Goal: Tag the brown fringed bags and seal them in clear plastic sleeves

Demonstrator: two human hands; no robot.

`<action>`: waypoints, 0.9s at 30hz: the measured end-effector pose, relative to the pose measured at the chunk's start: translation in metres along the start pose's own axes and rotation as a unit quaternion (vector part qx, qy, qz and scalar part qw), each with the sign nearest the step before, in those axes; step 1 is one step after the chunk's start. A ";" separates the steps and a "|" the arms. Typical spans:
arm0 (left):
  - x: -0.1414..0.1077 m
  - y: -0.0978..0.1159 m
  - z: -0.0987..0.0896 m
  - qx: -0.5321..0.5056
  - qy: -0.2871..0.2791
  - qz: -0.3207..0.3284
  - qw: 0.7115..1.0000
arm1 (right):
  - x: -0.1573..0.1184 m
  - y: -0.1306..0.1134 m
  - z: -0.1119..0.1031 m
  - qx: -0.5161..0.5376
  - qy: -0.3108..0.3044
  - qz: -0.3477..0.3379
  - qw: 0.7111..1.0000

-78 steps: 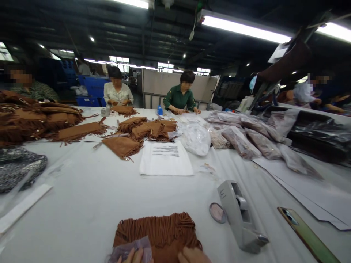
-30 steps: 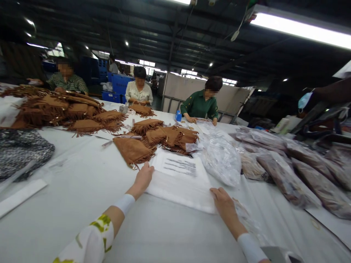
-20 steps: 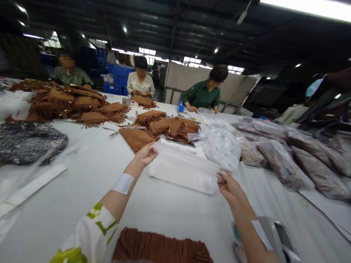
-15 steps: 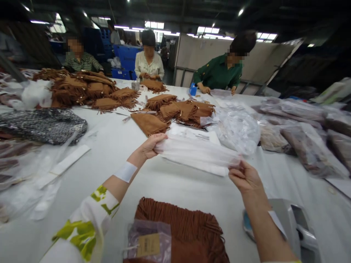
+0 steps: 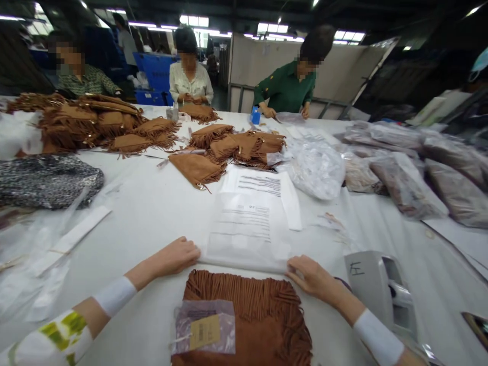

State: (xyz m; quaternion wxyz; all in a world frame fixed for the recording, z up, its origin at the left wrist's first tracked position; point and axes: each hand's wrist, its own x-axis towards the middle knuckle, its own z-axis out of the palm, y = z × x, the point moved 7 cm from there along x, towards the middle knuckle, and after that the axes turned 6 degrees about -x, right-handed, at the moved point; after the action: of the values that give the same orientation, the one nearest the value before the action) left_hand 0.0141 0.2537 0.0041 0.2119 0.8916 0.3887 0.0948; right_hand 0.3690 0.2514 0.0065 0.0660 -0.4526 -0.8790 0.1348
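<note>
A clear plastic bag (image 5: 244, 239) with printed text lies flat on the white table, its near edge just beyond a brown fringed bag (image 5: 263, 325). My left hand (image 5: 181, 255) has its fingers closed on the near left corner of the plastic bag. At the near right corner, my right hand (image 5: 307, 274) grips the same edge between thumb and fingers. On the brown bag rests a small clear pouch (image 5: 224, 325) with a tan tag (image 5: 205, 332).
Brown fringed bags (image 5: 244, 147) are piled across the table. Crumpled plastic (image 5: 318, 165) and wrapped items (image 5: 407, 183) lie at right, near a grey device (image 5: 377, 284). A dark speckled item (image 5: 49, 180) sits left. Several people are beyond the table.
Both hands have come down and nearer, laying the stretched plastic bag flat on the table. Its printed side now shows. The view has shifted slightly to the right.
</note>
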 end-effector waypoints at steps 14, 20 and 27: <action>-0.035 0.007 0.048 -0.035 -0.012 -0.100 0.994 | -0.062 -0.016 0.035 0.126 0.022 0.116 0.985; -0.055 0.003 0.053 -0.194 -0.039 -0.162 0.967 | -0.065 -0.033 0.037 0.181 0.005 0.151 0.972; -0.066 0.020 0.020 -0.122 -0.114 -0.045 0.985 | -0.053 -0.031 0.038 0.184 0.005 0.138 0.973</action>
State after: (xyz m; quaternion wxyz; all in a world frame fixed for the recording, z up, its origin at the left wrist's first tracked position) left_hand -0.0110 0.1871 -0.0046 0.3660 0.8455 0.3877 0.0297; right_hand 0.3672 0.1843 -0.0208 0.1334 -0.5504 -0.7676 0.3000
